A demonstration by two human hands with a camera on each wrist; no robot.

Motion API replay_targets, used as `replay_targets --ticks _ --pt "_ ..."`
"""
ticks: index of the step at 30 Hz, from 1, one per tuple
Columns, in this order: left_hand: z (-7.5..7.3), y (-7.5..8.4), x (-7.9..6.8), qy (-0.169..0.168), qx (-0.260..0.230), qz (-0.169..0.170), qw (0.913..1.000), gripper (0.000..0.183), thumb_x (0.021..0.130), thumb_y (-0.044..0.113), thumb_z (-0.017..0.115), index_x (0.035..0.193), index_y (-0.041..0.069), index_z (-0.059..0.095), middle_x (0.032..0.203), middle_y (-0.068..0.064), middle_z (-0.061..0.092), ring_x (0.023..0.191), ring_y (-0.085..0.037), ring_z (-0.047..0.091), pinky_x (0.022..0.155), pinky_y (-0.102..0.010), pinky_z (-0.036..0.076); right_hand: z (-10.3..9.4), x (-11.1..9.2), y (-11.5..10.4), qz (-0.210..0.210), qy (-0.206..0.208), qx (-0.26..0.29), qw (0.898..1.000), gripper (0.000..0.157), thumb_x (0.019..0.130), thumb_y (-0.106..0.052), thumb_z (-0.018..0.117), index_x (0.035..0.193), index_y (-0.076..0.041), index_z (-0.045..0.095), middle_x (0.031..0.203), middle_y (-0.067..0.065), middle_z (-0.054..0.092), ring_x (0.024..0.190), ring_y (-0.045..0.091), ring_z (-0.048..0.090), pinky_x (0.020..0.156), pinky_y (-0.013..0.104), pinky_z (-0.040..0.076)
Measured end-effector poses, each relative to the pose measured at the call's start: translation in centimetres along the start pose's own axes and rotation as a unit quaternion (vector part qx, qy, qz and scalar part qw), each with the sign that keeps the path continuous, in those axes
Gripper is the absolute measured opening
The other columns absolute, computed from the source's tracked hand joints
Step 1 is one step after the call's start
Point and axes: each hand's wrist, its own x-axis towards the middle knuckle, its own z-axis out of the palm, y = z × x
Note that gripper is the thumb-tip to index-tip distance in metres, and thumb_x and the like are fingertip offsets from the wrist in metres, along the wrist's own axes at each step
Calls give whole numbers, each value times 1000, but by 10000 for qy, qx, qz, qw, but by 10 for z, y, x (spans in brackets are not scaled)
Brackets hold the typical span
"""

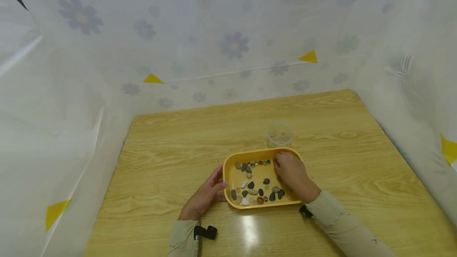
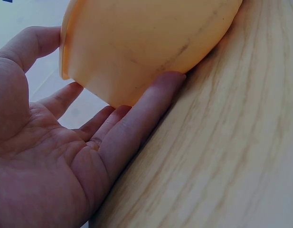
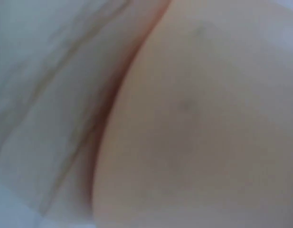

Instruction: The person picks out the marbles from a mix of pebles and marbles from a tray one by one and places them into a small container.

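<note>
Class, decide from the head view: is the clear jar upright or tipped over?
Upright: the jar stands behind the tray, with its round rim facing up.

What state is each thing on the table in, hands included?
Yellow tray, upright, open-topped, partly filled
Stones, loose, mostly scattered across the tray
Marbles, several lined up in a row
Clear container, upright beyond the tray, contents unclear
Left hand, fingers spread, touching the tray's outer side
Right hand, inside the tray, fingertips hidden
</note>
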Motion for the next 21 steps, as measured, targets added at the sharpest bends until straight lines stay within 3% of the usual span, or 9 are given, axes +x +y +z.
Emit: replay_targets --ticks 14,21 --pt "-2 -3 1 7 -15 -38 10000 58 96 17 51 146 30 25 142 -14 34 115 -36 49 76 -52 53 2 0 1 60 -141 58 9999 6 85 -7 61 81 -8 66 69 -3 55 61 10 46 53 26 44" --pt "0 -1 1 -12 -60 -35 10000 59 96 16 51 147 27 23 142 -17 33 114 -37 49 76 -52 53 3 0 1 142 -183 138 9996 7 85 -8 62 79 -9 65 68 -4 53 60 10 45 54 26 44"
